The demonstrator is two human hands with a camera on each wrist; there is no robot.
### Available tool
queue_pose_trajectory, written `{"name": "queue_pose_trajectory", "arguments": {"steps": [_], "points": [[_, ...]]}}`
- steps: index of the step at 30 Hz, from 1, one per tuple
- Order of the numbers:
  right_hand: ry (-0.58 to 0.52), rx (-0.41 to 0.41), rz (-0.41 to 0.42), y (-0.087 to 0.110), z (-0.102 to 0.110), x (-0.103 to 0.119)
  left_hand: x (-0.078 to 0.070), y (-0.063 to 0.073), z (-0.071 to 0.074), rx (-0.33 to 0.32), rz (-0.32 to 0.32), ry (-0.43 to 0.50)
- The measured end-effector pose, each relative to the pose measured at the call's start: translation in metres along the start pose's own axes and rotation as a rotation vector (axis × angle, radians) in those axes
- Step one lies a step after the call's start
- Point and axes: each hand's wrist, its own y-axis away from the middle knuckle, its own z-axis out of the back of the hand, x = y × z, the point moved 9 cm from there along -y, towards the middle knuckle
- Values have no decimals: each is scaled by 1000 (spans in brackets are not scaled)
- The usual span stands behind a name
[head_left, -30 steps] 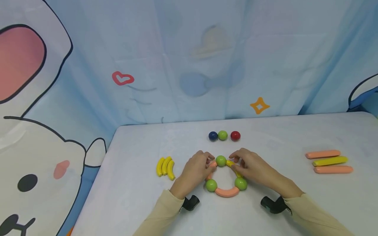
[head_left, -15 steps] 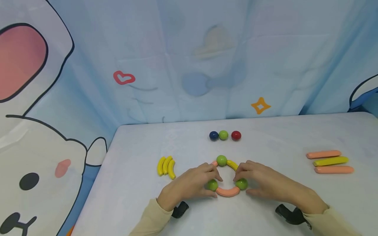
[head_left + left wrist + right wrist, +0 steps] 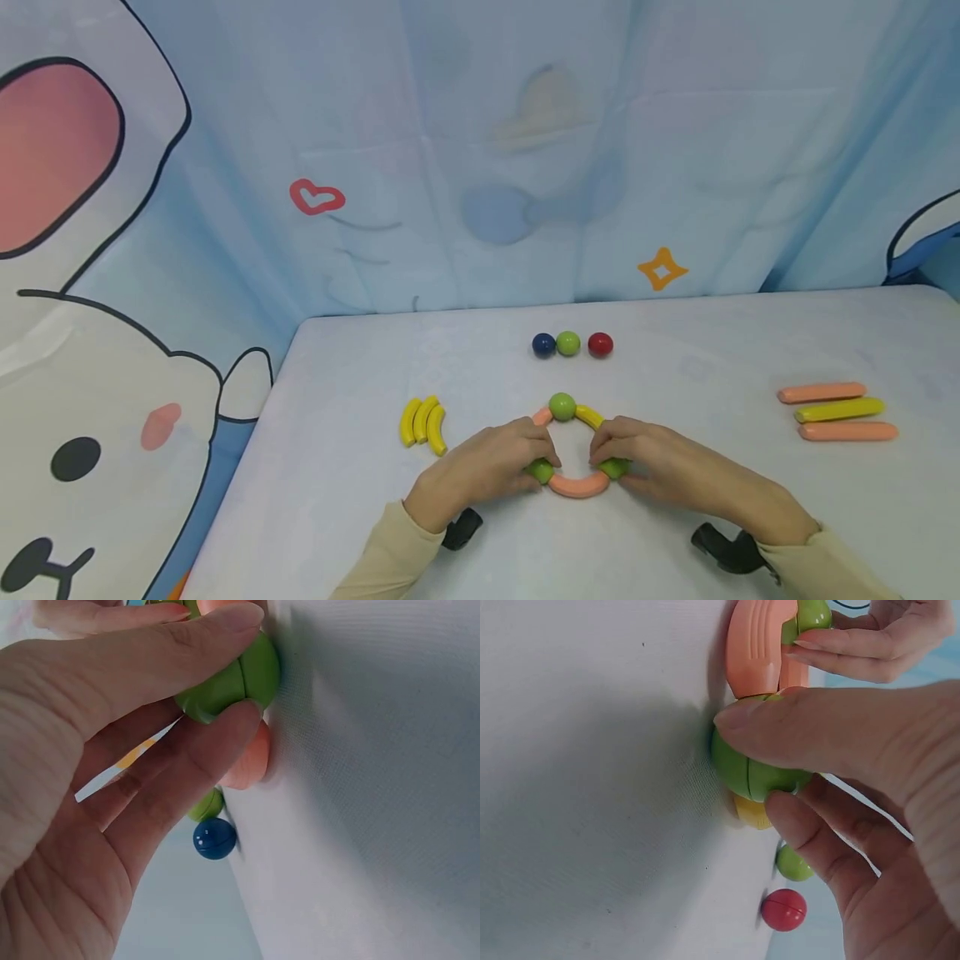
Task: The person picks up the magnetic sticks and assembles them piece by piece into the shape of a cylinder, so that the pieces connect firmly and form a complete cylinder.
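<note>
A ring of green balls and curved pieces lies on the white table. Its lower-left green ball (image 3: 259,671) is pinched between the thumb and fingers of my left hand (image 3: 495,457). With my right hand (image 3: 660,458) I pinch the lower-right green ball (image 3: 742,769). Between these two balls runs a curved orange piece (image 3: 579,486). The top green ball (image 3: 562,407) joins a yellow curved piece (image 3: 589,417) on the right and another orange piece (image 3: 542,417) on the left, both partly hidden by my hands.
Several yellow curved pieces (image 3: 422,423) lie left of the ring. Behind it sit a blue ball (image 3: 543,345), a green ball (image 3: 568,343) and a red ball (image 3: 600,344). At the right are two orange sticks (image 3: 847,432) and a yellow stick (image 3: 840,410). A curtain (image 3: 450,167) hangs behind the table.
Both hands have moved from the upper sides of the ring down to the two lower green balls, and their fingers have closed on them. The ring looks nearly unmoved.
</note>
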Motion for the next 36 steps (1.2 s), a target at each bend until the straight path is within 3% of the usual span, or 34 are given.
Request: {"name": "queue_pose_trajectory", "arguments": {"steps": [13,16,19,23,27,32,36], "points": [[-35,-20,29,1,0,0,0,3,0,-35,-29,12],[-78,-8,33,2,-1,1,2,3,4,-64,-31,52],[-149,-17,31,6,2,1,9,0,12,-140,-18,156],[-229,-95,23,12,11,-7,31,-12,20,-237,88,284],[-300,-188,7,18,20,-22,47,-31,16,-225,198,315],[-324,-253,-45,26,24,-45,47,-54,10,-161,204,283],[-282,-285,-102,36,30,-64,44,-62,11,-159,176,246]]}}
